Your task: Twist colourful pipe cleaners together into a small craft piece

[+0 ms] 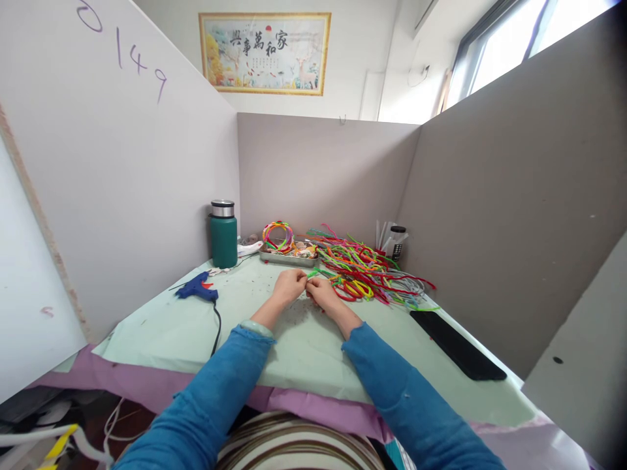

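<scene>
My left hand [289,286] and my right hand [321,292] meet at the middle of the table, fingers curled and pinched together. Between them they hold a small green pipe cleaner [313,273] that sticks out toward the back. Both arms wear blue sleeves. Just right of my right hand lies a heap of coloured pipe cleaners [369,271], red, green, yellow and orange, with some bent into loops.
A blue glue gun [197,288] with a black cord lies at the left. A green flask [223,235] stands at the back left, beside a metal tray [289,258] holding coloured rings. A black phone [456,344] lies at the right. Partition walls enclose the pale green mat [161,326].
</scene>
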Demonstrator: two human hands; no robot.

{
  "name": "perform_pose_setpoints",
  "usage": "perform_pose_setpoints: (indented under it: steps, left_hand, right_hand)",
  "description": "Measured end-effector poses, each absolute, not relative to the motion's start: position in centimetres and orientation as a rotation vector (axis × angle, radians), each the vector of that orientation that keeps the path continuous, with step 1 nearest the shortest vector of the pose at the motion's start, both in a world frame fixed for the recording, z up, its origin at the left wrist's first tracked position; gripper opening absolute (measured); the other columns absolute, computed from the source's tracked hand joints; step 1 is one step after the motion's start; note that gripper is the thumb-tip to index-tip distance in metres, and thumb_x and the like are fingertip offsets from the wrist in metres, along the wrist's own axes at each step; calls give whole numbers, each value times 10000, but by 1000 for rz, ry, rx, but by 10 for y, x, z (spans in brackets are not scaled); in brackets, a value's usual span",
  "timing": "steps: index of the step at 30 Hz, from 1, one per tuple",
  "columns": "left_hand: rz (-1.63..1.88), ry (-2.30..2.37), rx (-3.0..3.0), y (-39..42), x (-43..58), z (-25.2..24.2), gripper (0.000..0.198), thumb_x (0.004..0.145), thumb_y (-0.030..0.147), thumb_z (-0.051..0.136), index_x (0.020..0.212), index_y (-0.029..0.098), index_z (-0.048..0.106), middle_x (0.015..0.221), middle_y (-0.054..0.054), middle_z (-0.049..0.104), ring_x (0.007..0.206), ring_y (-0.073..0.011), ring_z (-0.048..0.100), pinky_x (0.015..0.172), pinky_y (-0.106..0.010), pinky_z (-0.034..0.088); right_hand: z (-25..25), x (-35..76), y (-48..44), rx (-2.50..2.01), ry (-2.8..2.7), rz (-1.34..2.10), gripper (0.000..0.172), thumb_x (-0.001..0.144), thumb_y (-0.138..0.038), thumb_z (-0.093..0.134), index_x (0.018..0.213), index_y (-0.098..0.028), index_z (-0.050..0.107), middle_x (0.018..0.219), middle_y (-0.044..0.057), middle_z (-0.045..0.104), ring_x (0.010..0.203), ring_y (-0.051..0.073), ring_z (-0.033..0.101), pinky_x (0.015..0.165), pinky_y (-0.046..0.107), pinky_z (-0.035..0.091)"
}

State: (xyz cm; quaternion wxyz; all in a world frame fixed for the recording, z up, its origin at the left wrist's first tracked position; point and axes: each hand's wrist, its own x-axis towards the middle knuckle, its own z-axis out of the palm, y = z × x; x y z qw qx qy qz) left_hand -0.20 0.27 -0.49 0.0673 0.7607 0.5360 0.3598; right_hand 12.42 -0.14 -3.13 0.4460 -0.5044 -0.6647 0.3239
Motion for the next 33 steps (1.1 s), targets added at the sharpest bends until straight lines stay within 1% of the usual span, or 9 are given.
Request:
perform_pose_setpoints:
  steps: [9,17,24,33]
  left_hand:
    - [1038,1617,2289,3,-2,-4,256,770,232,487,865,154,711,806,-58,704,727,-139,580,667,-215,394]
    - [1002,1606,2302,3,-2,-6,247,775,205,491,877,156,710,830,-56,709,754,-136,590,688,-214,403]
    - [998,1606,2299,2,-2,-5,247,775,206,489,876,157,708,831,-58,706,756,-138,586,686,-214,397]
    - [1012,1603,2293,3,-2,-5,238,768,192,496,868,154,709,830,-58,707,753,-138,588,689,-215,403]
  right_hand:
    - [-30,122,-4,-1263,-1656,823,165,734,-238,431,605,-167,505,518,-26,471,446,86,390,436,201,286]
    - [-28,123,-4,-1335,-1790,602,198,737,-168,431,577,-157,547,548,-3,528,526,108,454,504,214,300]
    - [-28,123,-3,-1341,-1822,539,204,743,-168,430,587,-158,563,545,-4,527,527,113,452,522,222,300]
    - [-29,123,-2,-1338,-1854,469,214,754,-144,431,624,-153,601,601,13,581,563,119,476,535,222,308]
